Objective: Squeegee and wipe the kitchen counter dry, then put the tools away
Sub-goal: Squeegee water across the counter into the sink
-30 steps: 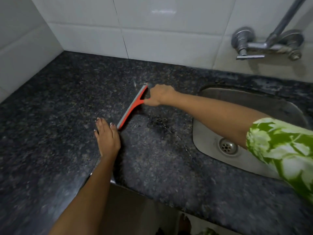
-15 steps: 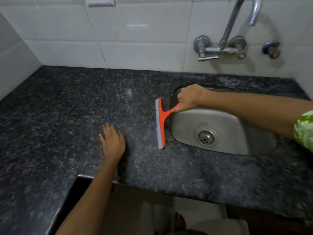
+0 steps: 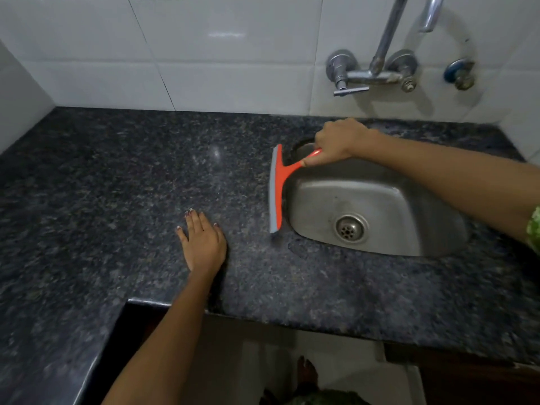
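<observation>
1. Head view: the right hand (image 3: 336, 141) grasps the squeegee (image 3: 276, 188) by its handle, blade along the sink's (image 3: 380, 200) left rim, likely to tip water in.
2. The left hand (image 3: 203, 241) lies flat and released on the surface (image 3: 117, 185) near its front edge, seemingly bracing.

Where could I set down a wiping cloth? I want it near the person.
Bare granite counter runs from the left hand back to the tiled wall, and along the front edge below the sink. Crowded: the sink's left rim, where the right hand holds the squeegee.
</observation>
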